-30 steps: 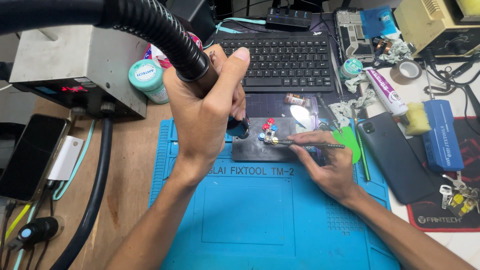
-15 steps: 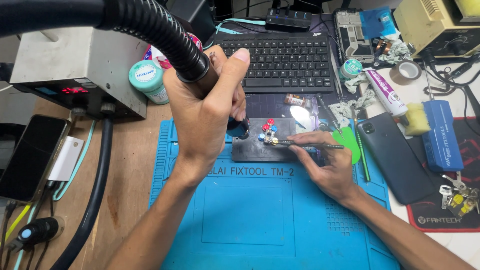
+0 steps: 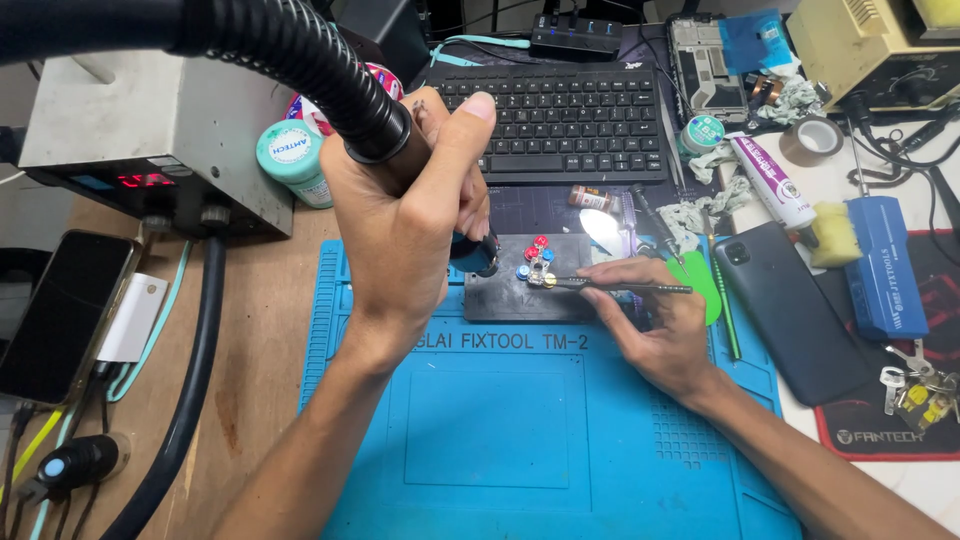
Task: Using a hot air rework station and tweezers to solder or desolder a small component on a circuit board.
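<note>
Blue matting (image 3: 500,440) covers the cluttered bench in front of a keyboard (image 3: 560,120), and on it lies a dark plate (image 3: 520,295) carrying a small part (image 3: 538,272) ringed by red and blue knobs. Clenched around a hot-air wand (image 3: 400,150) on a black hose (image 3: 290,50), the left hand (image 3: 410,230) aims the nozzle (image 3: 475,252) just left of the part. From the other side, the right hand (image 3: 655,325) pinches tweezers (image 3: 620,286) whose tips touch the part.
</note>
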